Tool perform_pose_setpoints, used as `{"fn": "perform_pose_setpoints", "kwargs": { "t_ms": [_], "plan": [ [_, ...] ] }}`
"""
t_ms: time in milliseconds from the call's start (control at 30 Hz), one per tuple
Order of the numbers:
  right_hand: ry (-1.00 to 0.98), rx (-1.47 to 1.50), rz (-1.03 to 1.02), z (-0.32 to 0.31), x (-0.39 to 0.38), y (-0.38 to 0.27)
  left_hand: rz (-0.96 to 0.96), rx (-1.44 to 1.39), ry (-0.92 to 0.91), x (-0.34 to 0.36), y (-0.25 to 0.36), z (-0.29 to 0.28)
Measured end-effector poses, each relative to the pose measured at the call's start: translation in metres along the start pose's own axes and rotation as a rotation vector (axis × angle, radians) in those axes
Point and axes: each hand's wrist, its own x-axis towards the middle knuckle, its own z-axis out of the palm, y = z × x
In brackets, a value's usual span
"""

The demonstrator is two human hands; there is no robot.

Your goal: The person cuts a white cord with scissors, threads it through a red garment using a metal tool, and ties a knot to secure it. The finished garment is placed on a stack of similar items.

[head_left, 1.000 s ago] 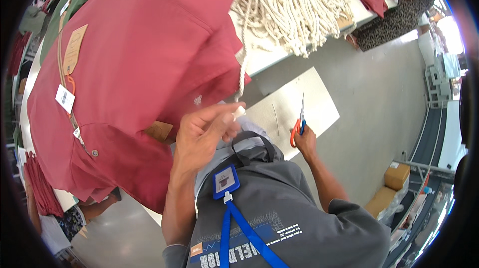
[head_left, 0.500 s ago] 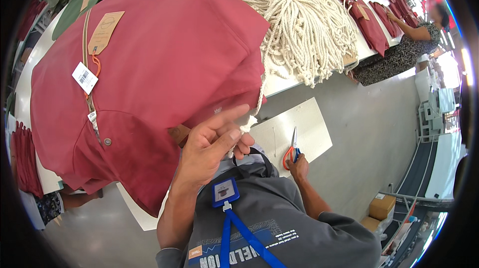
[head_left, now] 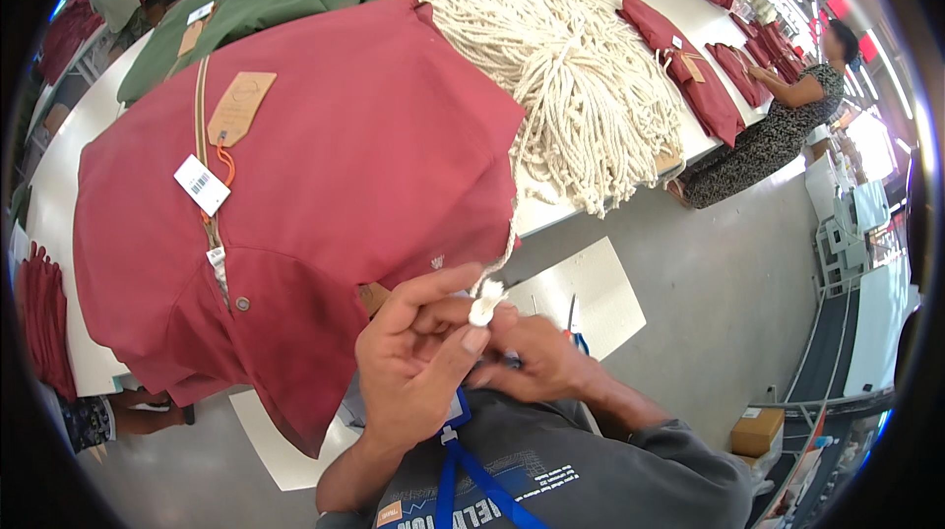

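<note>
My left hand [head_left: 413, 357] pinches the frayed, knotted end of a white cotton rope [head_left: 485, 305] between thumb and fingers. The rope runs up along the right edge of a large maroon fabric bag [head_left: 345, 125] lying on the table. The bag has a zip, a brown card tag [head_left: 242, 108], a white label [head_left: 202, 185] and an orange cord. Close against the left hand, my right hand [head_left: 541, 357] has its fingertips at the rope end; blur hides its exact grip. Scissors [head_left: 579, 343] with orange and blue handles lie on a white board, partly hidden behind the right hand.
A heap of white ropes [head_left: 571, 86] covers the table's far middle. Green fabric pieces [head_left: 256, 12] lie behind the bag, with folded maroon pieces [head_left: 689, 81] at the far right. The white board [head_left: 610, 283] stands below table level. A person [head_left: 778, 125] works at right.
My right hand has left the scissors and moved left to the rope end. The left hand has come slightly lower in view, still pinching the rope. The view has shifted upward.
</note>
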Motion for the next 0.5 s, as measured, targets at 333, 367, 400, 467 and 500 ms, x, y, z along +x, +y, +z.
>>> {"fn": "perform_pose_setpoints", "kwargs": {
  "t_ms": [333, 367, 400, 467, 500],
  "plan": [
    [0.132, 0.738, -0.82, -0.043, 0.049, -0.094, 0.127, 0.35, -0.385, 0.003, 0.001, -0.017],
    [0.303, 0.907, -0.875, -0.057, 0.044, -0.107, 0.193, 0.533, -0.402, 0.004, -0.002, -0.019],
    [0.347, 0.912, -0.879, -0.087, 0.04, -0.125, 0.267, 0.701, -0.409, 0.005, -0.003, -0.022],
    [0.487, 0.505, -1.062, -0.153, 0.039, -0.168, 0.336, 0.782, -0.354, 0.001, -0.004, -0.028],
    [0.794, 0.253, -1.15, -0.187, 0.041, -0.192, 0.337, 0.761, -0.348, -0.002, -0.004, -0.033]
  ]
}}
